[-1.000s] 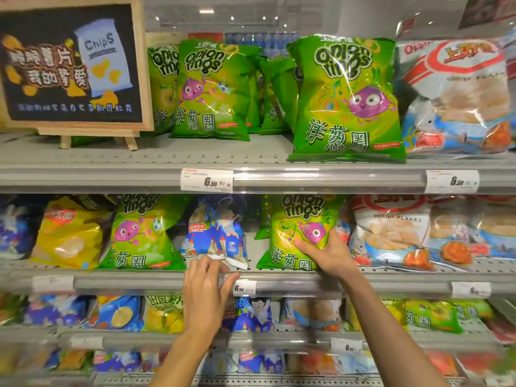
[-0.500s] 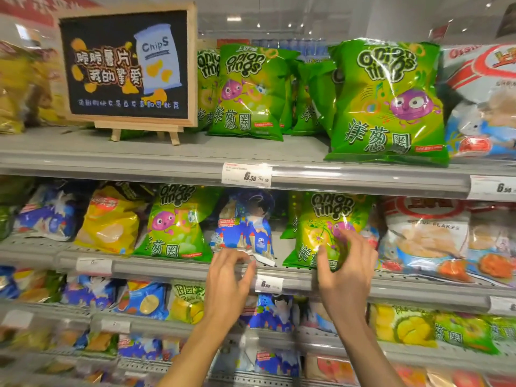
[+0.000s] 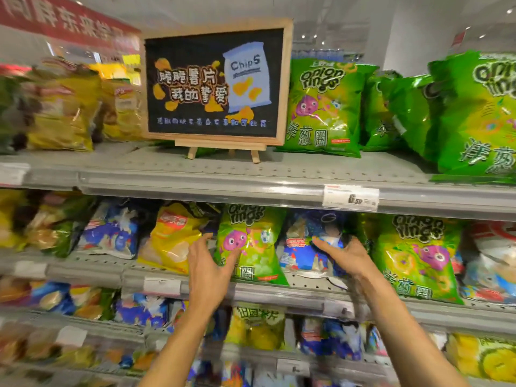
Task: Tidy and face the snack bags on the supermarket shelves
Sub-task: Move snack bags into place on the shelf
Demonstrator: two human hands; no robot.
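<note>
From the head camera we look at supermarket shelves stocked with snack bags. On the middle shelf (image 3: 279,296) a green onion-rings bag (image 3: 251,241) leans back between a yellow chip bag (image 3: 170,238) on its left and a blue bag (image 3: 307,247) on its right. Our left hand (image 3: 209,269) reaches up in front of the green bag's lower left corner, fingers spread and relaxed, thumb out towards the bag; whether it touches the bag we cannot tell. Our right hand (image 3: 346,255) is at the blue bag, fingers extended against its right side, thumb below; it presses or touches the bag but we see no clear clench round it. Further right on the same shelf stands a second onion-rings bag (image 3: 418,255), upright and facing us.

On the top shelf (image 3: 251,174) a small chalkboard sign (image 3: 215,82) on a wooden easel reads "Chips", with more green onion-rings bags (image 3: 324,107) to its right and blurred yellow bags (image 3: 67,113) to its left. A price label (image 3: 350,197) sits on the top shelf's front rail. Lower shelves hold mixed bags, too blurred to name.
</note>
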